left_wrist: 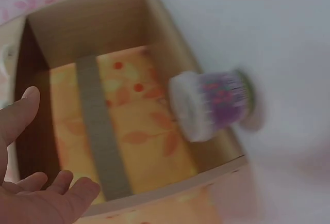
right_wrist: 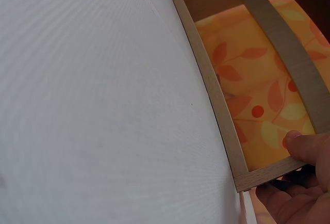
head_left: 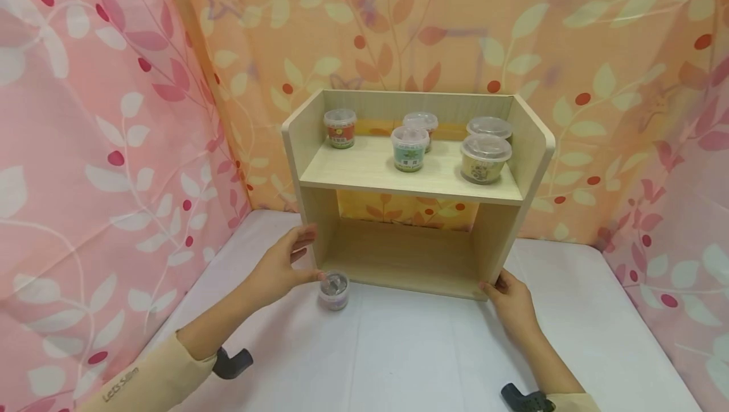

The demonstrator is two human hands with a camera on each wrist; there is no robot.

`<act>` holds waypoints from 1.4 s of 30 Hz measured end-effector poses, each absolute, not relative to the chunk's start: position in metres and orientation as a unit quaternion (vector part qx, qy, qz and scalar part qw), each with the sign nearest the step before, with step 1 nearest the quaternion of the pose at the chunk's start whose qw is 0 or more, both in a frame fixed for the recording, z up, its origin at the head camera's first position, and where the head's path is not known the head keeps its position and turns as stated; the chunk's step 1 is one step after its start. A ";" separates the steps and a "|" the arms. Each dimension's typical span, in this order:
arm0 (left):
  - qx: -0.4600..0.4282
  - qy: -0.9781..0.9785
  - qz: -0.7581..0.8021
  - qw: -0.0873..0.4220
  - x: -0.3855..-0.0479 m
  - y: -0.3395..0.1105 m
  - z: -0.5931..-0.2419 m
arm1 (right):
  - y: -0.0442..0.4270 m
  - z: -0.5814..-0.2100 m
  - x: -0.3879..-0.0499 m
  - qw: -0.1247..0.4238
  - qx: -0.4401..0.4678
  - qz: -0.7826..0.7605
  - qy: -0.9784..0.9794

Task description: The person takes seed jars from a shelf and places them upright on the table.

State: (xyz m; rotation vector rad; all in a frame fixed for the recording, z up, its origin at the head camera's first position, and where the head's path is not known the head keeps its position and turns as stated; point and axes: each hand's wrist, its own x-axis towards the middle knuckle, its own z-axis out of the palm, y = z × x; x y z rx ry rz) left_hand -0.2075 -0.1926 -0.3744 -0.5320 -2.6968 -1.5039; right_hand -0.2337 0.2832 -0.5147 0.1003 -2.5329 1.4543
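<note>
A light wooden two-tier shelf (head_left: 410,184) stands on a white-covered table. My right hand (head_left: 513,308) grips the shelf's lower right side panel near its front corner; the right wrist view shows the thumb (right_wrist: 304,145) on the inner face and the fingers on the outer. Beside the lower left corner stands a small lidded plastic cup (head_left: 334,292), its purple label (left_wrist: 224,97) blurred in the left wrist view. My left hand (head_left: 283,266) hovers by the shelf's left side with fingers spread and nothing held. Its thumb is close to the cup's lid in the head view.
On the upper tier are several lidded cups: a red-labelled cup (head_left: 340,128) at left, a green-labelled cup (head_left: 409,149) in the middle with another behind it, and a wider yellowish tub (head_left: 485,160) at right with a second behind. Patterned curtains (head_left: 398,26) surround the table (head_left: 410,355).
</note>
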 end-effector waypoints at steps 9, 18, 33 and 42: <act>-0.221 -0.852 -0.472 0.047 -0.197 -0.181 -0.303 | 0.284 -0.516 -0.235 0.122 0.040 0.480 -0.868; -0.186 -0.844 -0.501 0.046 -0.214 -0.157 -0.236 | 0.286 -0.515 -0.234 0.114 0.036 0.483 -0.867; -0.046 -0.872 -0.485 0.054 -0.279 -0.120 -0.172 | 0.284 -0.516 -0.235 0.111 0.035 0.479 -0.870; -0.057 -0.837 -0.541 0.062 -0.309 -0.110 -0.188 | 0.285 -0.516 -0.234 0.105 0.032 0.473 -0.874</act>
